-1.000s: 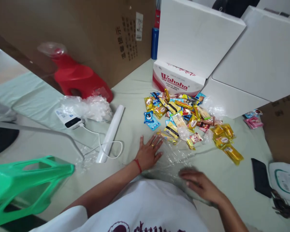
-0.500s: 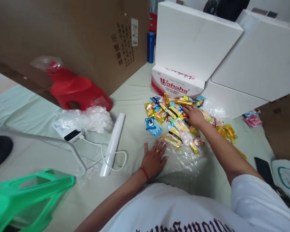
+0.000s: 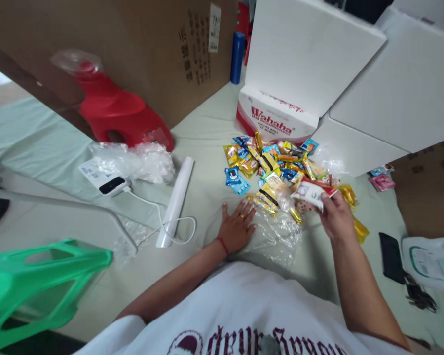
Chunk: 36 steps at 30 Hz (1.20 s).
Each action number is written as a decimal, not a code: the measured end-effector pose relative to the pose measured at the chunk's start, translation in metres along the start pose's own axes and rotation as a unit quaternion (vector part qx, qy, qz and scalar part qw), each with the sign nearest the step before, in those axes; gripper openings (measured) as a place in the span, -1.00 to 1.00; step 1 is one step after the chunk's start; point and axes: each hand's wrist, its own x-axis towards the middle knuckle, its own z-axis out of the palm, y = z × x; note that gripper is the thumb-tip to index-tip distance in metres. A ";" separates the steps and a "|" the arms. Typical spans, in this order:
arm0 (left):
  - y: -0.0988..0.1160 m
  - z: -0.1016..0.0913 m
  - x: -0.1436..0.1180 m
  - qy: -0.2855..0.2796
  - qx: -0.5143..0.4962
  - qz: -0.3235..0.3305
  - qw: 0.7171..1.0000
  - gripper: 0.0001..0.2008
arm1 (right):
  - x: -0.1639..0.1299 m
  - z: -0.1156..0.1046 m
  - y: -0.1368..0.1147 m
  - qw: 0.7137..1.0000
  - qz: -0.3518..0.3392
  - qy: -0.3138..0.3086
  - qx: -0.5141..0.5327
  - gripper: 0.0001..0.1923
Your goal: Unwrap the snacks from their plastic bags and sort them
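My right hand [image 3: 336, 213] pinches a red and white snack packet [image 3: 311, 192] by its right end, over the right side of a heap of wrapped snacks [image 3: 268, 162]. The heap holds small yellow, gold and blue packets. Fingers spread, my left hand [image 3: 237, 228] lies flat on a clear plastic bag [image 3: 277, 236] just in front of the heap. Two blue packets [image 3: 232, 175] lie at the heap's left edge. More gold-yellow packets [image 3: 360, 230] lie to the right of my right hand, partly hidden by it.
Behind the heap stands a Wahaha carton [image 3: 270, 121] beside white panels [image 3: 314, 54]. To the left are a white tube [image 3: 175, 202], a cabled power bank [image 3: 111, 186], a red jug [image 3: 126, 116] and a green plastic stool [image 3: 48, 286]. A phone [image 3: 391, 257] lies at right.
My right hand has come back from the heap toward me and to the right, now with the red and white packet in it. My left hand stays flat. The camera view has shifted slightly.
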 end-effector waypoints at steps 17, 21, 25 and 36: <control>0.005 -0.015 -0.026 -0.026 0.001 -0.055 0.998 -0.47 | -0.118 0.053 0.059 0.787 -0.302 -0.293 -0.451 -0.46; -0.009 -0.019 -0.022 -0.028 -0.003 -0.085 0.996 -0.47 | -0.105 0.063 0.074 0.783 -0.280 -0.288 -0.475 -0.54; -0.027 -0.025 -0.031 -0.030 -0.017 -0.066 0.997 -0.45 | -0.112 0.053 0.070 0.801 -0.292 -0.273 -0.446 -0.53; -0.058 -0.036 -0.071 -0.117 -0.074 0.248 0.959 -0.36 | -0.180 -0.013 0.098 0.838 -0.279 -0.275 -0.379 -0.70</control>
